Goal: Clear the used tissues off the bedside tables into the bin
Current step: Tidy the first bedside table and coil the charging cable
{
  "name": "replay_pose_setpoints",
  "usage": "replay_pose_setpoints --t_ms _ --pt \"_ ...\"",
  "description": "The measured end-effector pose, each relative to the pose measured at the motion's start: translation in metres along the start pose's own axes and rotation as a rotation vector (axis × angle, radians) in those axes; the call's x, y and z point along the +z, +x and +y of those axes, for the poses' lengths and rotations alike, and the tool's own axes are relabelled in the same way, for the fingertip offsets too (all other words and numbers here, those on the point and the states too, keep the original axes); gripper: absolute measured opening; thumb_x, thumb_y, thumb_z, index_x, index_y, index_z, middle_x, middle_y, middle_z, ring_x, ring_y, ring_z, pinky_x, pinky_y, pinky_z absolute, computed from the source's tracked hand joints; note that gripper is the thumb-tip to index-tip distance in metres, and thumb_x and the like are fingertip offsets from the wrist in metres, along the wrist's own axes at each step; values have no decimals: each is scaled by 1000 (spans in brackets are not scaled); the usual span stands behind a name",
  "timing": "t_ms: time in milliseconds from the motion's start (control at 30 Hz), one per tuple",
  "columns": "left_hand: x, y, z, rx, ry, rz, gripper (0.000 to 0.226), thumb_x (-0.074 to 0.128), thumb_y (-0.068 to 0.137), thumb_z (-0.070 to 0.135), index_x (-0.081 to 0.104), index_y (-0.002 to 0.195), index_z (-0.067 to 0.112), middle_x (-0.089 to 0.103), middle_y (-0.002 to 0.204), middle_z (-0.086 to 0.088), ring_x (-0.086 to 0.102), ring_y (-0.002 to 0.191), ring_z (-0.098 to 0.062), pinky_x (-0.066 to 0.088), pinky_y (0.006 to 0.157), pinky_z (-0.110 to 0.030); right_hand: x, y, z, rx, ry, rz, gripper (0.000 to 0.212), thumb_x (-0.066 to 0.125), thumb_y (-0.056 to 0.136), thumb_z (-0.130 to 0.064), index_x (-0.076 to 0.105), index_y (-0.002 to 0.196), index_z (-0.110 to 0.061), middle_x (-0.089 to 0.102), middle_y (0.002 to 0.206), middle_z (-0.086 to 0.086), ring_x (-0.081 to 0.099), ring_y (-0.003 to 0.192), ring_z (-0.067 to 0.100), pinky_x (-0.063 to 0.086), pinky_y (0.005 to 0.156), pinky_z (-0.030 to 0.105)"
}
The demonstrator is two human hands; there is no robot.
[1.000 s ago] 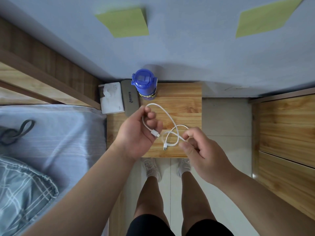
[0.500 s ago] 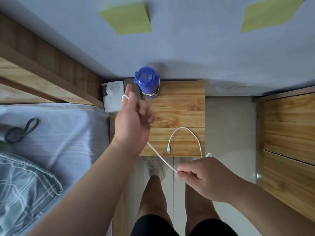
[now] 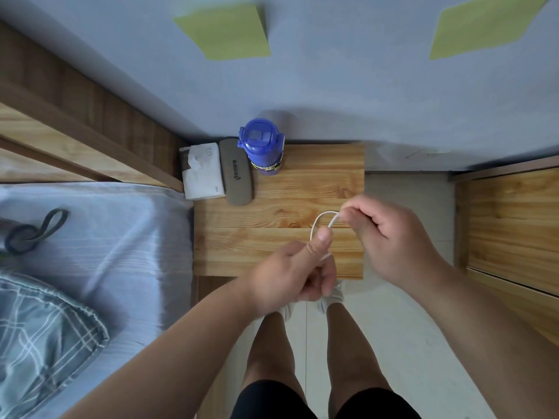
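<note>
Pale wood-grain desk stands against the grey wall, between the bed on the left and a wooden cabinet on the right. Both hands are held over its front right part, joined by a short loop of white cable.

The left hand is closed in a fist, thumb pressed down on the cable, with a strand showing just below the thumb. The right hand has its fingers curled and pinches the other end of the loop at its fingertips.

A white tissue pack lies in the desk's rear left corner, with a sheet poking from its top. A grey case lies touching its right side. A blue bottle stands upright just beside the case, at the wall. Whether any loose tissue lies under the hands cannot be told.
</note>
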State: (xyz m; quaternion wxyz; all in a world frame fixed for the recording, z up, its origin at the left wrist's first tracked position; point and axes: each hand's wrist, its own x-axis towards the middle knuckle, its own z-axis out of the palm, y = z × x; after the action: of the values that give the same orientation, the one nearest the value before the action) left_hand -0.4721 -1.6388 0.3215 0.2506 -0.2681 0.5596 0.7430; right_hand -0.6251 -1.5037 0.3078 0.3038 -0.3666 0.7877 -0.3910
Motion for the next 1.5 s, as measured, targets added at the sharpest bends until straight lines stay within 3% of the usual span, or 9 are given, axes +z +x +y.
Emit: replay_pose_setpoints --t_ms 100,233,367,533,800,1000,1200,1333,1500 --pt "11 -1 14 4 -547 -103 55 43 103 59 55 61 24 31 46 10 20 46 -10 18 42 -24 13 3 3 180 171 17 25 55 102 -37 66 81 -29 64 75 -12 56 66 2 41 63 13" --pt "11 12 34 95 -953 10 50 42 107 48 55 66 23 32 47 11 16 48 -9 18 38 -18 47 -11 -8 361 485 -41 20 61 98 -22 70 80 -21 67 75 10 62 75 23 53 77 44" --pt "9 30 36 163 -970 230 45 39 112 41 53 76 19 38 56 5 29 50 -10 24 47 -23 67 -28 -22 369 441 -88 36 53 98 -16 53 67 -34 56 57 -20 49 52 -2 37 55 12" --pt "-10 40 19 254 -299 477 47 37 110 41 57 70 27 52 61 1 44 58 -16 40 60 -32 57 -46 -21 390 291 -299 34 47 108 -34 60 78 -31 46 57 -5 36 48 6 32 49 23" --pt "-8 25 -21 108 474 264 56 38 109 57 53 75 15 60 72 -2 60 65 -17 52 68 -40 4 -22 -25 304 -35 -525 34 52 102 -41 55 71 -29 54 61 -12 45 54 5 37 53 27" --pt "-1 8 -15 84 174 108 78 22 85 95 53 61 27 50 55 9 43 54 -9 36 57 -24 -18 12 -28 220 -110 -493 25 59 100 -50 68 79 -39 69 74 -15 62 68 6 51 63 33" --pt "9 9 13 73 -799 -120 57 41 104 59 49 60 24 22 49 8 16 44 -12 17 41 -25 6 16 -19 253 402 -228 25 65 97 -43 76 77 -32 68 72 5 57 70 5 46 65 26" --pt "8 22 33 196 -1044 82 57 35 108 55 52 65 21 24 50 6 22 42 -10 27 37 -20 41 -2 -17 385 539 -192 44 61 103 -13 76 73 -40 67 68 -15 59 68 3 50 68 25" --pt "4 36 32 242 -1055 384 61 37 111 53 71 79 14 71 69 -5 68 59 -16 60 59 -28 51 -14 -17 430 452 -211 40 53 97 -33 59 58 -40 45 51 -16 37 49 3 32 51 15"
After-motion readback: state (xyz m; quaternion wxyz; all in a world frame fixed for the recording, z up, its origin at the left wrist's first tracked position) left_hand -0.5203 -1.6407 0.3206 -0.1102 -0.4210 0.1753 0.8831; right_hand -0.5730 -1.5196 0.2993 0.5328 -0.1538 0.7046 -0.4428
